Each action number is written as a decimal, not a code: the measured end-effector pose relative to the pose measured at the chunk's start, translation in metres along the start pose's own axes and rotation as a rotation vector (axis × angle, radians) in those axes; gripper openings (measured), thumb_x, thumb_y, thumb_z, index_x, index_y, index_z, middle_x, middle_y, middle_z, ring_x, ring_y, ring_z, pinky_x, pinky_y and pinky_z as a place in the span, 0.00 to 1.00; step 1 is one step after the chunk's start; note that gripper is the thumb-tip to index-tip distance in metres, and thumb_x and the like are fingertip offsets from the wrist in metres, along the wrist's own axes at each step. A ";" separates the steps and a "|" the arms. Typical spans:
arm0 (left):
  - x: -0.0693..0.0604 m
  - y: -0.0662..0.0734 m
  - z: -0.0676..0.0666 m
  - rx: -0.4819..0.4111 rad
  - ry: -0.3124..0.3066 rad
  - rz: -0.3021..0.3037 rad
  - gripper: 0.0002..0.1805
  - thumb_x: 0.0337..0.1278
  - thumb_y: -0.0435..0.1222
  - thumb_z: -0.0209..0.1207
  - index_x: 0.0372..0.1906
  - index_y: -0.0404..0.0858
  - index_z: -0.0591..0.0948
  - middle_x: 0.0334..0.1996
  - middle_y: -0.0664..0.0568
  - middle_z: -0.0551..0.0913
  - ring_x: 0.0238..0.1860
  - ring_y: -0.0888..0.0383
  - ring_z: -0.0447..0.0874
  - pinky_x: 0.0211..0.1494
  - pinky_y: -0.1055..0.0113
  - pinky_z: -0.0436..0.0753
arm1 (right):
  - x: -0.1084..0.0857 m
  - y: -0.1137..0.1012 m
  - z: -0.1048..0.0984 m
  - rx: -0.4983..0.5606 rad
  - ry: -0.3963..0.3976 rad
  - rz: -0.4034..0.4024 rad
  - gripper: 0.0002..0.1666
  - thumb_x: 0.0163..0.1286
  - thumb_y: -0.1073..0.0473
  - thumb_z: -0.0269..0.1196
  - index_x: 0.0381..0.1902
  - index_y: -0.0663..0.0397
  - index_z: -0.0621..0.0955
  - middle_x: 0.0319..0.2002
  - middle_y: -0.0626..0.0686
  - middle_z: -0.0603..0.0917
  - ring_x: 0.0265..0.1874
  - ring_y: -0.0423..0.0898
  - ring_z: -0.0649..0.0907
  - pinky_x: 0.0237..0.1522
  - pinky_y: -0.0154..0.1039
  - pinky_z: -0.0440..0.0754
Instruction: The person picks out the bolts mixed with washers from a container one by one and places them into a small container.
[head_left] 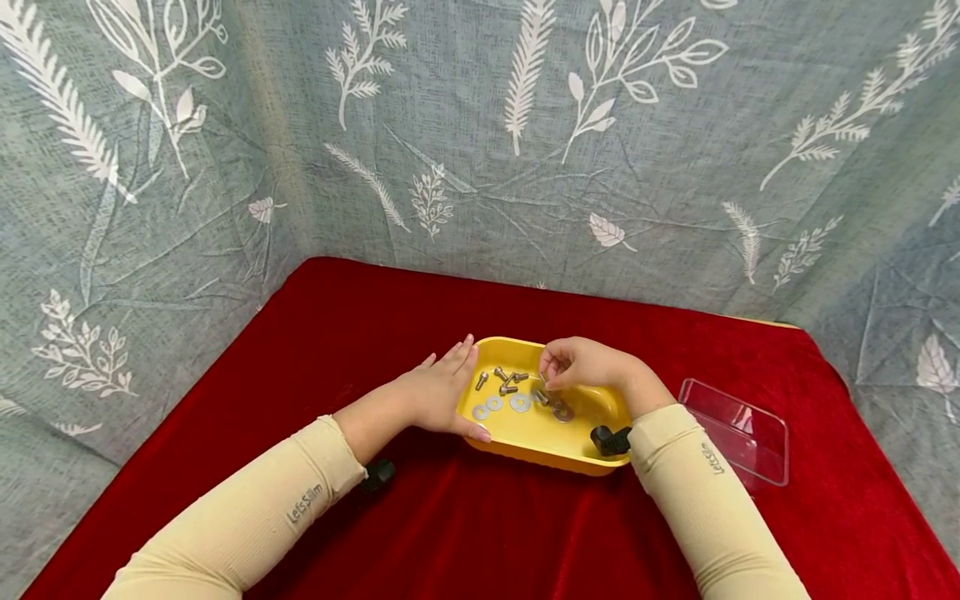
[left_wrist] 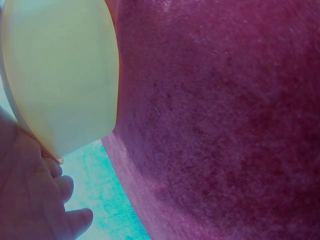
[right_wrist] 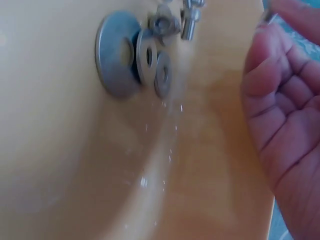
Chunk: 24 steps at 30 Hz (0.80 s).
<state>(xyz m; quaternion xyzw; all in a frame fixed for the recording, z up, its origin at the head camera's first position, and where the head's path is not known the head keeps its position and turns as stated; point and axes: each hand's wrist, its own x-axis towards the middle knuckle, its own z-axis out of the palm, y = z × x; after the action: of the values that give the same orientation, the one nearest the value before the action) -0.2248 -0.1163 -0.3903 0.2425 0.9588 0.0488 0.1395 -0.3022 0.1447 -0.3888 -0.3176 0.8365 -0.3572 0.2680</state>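
Note:
A yellow tray (head_left: 592,454) holds several metal bolts (head_left: 482,381) and flat washers (head_left: 520,402). My left hand (head_left: 438,396) rests against the tray's left end, its fingers extended along the far corner and the thumb at the near rim. In the left wrist view, that hand (left_wrist: 30,190) touches the yellow wall. Above the tray's right half, my right hand (head_left: 585,364) pinches a small silver metal piece (right_wrist: 268,16) between thumb and index finger; its kind is mostly hidden. Below that hand lie a large washer (right_wrist: 114,52) and smaller washers (right_wrist: 162,75).
A clear plastic box (head_left: 750,433) lies right of the tray, partly behind the right forearm. Red cloth (head_left: 420,533) covers the table. A patterned grey-green curtain (head_left: 480,150) hangs behind it. Black wrist devices (head_left: 611,440) sit at both wrists.

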 end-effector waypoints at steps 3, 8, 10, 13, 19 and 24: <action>0.000 0.000 0.000 0.001 0.001 0.002 0.73 0.26 0.79 0.47 0.71 0.34 0.36 0.71 0.45 0.29 0.71 0.52 0.32 0.69 0.50 0.47 | -0.002 -0.002 -0.003 0.009 0.010 -0.002 0.08 0.57 0.65 0.65 0.34 0.58 0.77 0.26 0.52 0.77 0.26 0.44 0.75 0.33 0.36 0.76; 0.000 0.000 -0.001 0.010 -0.001 0.002 0.73 0.25 0.79 0.46 0.71 0.34 0.36 0.71 0.45 0.29 0.71 0.52 0.32 0.69 0.49 0.47 | -0.004 -0.005 -0.009 0.008 0.026 -0.008 0.09 0.57 0.65 0.66 0.34 0.58 0.77 0.27 0.52 0.77 0.28 0.45 0.75 0.34 0.35 0.75; 0.000 0.000 -0.001 0.010 -0.005 -0.001 0.73 0.25 0.79 0.46 0.71 0.34 0.36 0.71 0.45 0.28 0.71 0.52 0.32 0.69 0.49 0.46 | -0.006 -0.008 -0.012 0.005 0.034 -0.014 0.10 0.57 0.65 0.66 0.35 0.58 0.77 0.27 0.53 0.77 0.29 0.46 0.75 0.34 0.35 0.76; 0.000 0.000 -0.001 0.015 -0.011 -0.007 0.73 0.24 0.79 0.46 0.71 0.34 0.35 0.71 0.46 0.28 0.71 0.52 0.31 0.69 0.50 0.46 | -0.007 -0.013 -0.017 -0.002 0.053 -0.027 0.10 0.57 0.64 0.66 0.35 0.58 0.77 0.28 0.53 0.77 0.30 0.46 0.75 0.34 0.34 0.75; 0.001 -0.001 0.000 0.031 -0.012 -0.011 0.73 0.24 0.80 0.45 0.71 0.35 0.34 0.71 0.47 0.27 0.72 0.52 0.32 0.69 0.50 0.46 | -0.014 -0.024 -0.028 -0.001 0.101 -0.045 0.09 0.58 0.65 0.64 0.36 0.59 0.76 0.29 0.54 0.77 0.31 0.48 0.76 0.35 0.34 0.77; 0.001 -0.002 0.001 0.037 -0.009 -0.007 0.73 0.24 0.80 0.45 0.71 0.35 0.35 0.71 0.47 0.28 0.72 0.52 0.32 0.69 0.49 0.47 | -0.021 -0.031 -0.036 0.027 0.129 -0.052 0.09 0.59 0.66 0.64 0.37 0.61 0.75 0.30 0.55 0.78 0.31 0.49 0.76 0.35 0.34 0.77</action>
<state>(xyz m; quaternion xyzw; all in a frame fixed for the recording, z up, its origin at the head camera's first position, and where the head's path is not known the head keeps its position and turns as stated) -0.2263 -0.1171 -0.3919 0.2419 0.9598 0.0293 0.1395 -0.3025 0.1583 -0.3383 -0.3120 0.8384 -0.3952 0.2085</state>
